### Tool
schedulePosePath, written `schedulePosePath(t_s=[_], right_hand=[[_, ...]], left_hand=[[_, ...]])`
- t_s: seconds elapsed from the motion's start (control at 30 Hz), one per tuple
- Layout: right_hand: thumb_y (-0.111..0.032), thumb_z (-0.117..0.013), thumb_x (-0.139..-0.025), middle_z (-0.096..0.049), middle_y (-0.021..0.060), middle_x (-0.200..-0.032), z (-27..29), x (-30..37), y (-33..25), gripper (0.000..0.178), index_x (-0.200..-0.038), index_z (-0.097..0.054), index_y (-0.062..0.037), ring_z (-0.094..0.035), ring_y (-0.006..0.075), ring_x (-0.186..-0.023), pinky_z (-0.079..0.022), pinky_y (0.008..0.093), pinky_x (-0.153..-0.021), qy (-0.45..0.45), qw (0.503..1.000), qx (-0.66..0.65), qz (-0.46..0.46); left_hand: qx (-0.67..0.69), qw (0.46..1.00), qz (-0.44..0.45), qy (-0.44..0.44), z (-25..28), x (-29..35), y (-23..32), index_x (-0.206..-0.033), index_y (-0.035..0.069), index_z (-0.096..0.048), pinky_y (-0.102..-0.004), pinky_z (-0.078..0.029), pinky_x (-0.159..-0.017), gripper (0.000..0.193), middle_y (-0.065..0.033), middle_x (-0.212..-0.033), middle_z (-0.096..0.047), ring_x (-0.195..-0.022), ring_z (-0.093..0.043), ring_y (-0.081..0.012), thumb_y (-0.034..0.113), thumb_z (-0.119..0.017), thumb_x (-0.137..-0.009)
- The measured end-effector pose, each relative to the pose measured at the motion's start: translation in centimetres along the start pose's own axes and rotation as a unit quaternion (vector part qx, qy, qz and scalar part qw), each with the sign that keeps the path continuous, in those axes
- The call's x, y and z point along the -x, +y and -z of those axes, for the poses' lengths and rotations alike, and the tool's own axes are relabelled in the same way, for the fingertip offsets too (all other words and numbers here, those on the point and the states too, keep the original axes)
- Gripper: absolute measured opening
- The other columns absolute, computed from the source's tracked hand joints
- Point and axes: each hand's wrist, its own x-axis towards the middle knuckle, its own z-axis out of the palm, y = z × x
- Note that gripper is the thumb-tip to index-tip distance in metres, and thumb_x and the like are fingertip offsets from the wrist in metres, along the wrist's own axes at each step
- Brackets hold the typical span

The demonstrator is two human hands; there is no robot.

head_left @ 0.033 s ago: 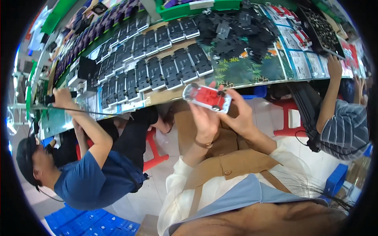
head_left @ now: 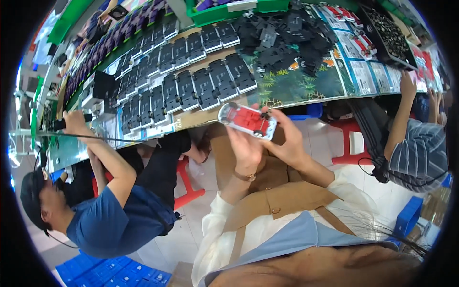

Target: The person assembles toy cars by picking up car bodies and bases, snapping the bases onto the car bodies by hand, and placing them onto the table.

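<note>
In front of my body, above the table's near edge, I hold a toy car (head_left: pixel 243 118) with a white shell. Its red inside and dark wheels face up. My left hand (head_left: pixel 246 150) supports it from below, with fingertips showing past the far side. At the car's right end, my right hand (head_left: pixel 291 139) grips with thumb and fingers. Just beyond stand rows of toy cars with black base plates (head_left: pixel 206 87). To their right lies a heap of loose black base plates (head_left: pixel 289 40).
A green bin (head_left: pixel 229 13) stands at the back. A black tray of small parts (head_left: pixel 389 36) and red-and-white car shells (head_left: pixel 363 45) lie right. One co-worker in blue (head_left: pixel 114 215) sits left, another in a striped shirt (head_left: pixel 416 153) right. Red stools (head_left: pixel 346 143) stand below.
The toy car and both my hands have shifted slightly left. My grip on it looks the same.
</note>
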Motion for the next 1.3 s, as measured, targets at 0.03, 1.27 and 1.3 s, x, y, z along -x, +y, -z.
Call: schedulePosePath(t_s=[0.03, 1.27, 1.3], right_hand=[[-0.015, -0.077, -0.066, -0.053, 0.017, -0.118, -0.3, 0.0, 0.1, 0.07, -0.125, -0.042, 0.0008, -0.053, 0.0324, -0.107, -0.043, 0.0358, -0.091, -0.003, 0.999, 0.015, 0.029], [-0.002, -0.064, -0.072, -0.059, 0.009, -0.086, 2.3, -8.1, 9.7, 0.021, -0.091, -0.057, -0.0053, -0.06, 0.0271, -0.073, -0.05, 0.0328, -0.064, 0.126, 0.941, 0.271, 0.156], [0.0, -0.063, -0.075, -0.06, 0.0084, -0.086, 3.1, -8.3, 10.0, 0.018, -0.091, -0.057, -0.0043, -0.061, 0.0233, -0.069, -0.05, 0.03, -0.063, 0.167, 0.941, 0.249, 0.156]], left_hand=[[0.02, 1.0, 0.01, -0.011, 0.5, 0.0, 0.5, -0.132, 0.017, -0.036, -0.0461, -0.041, -0.095, 0.049, -0.0143, -0.122, -0.05, -0.111, -0.05, -0.032, 0.048, -0.028, -0.095], [0.079, 0.983, 0.163, -0.04, 2.3, 2.6, 2.3, -0.132, 0.012, -0.037, -0.0601, -0.04, -0.09, 0.058, -0.0156, -0.113, -0.055, -0.104, -0.055, -0.0367, 0.053, -0.021, -0.094], [0.08, 0.982, 0.165, -0.04, 2.3, 2.6, 2.2, -0.132, 0.012, -0.037, -0.0601, -0.04, -0.09, 0.058, -0.0156, -0.113, -0.055, -0.104, -0.055, -0.0367, 0.053, -0.021, -0.094]])
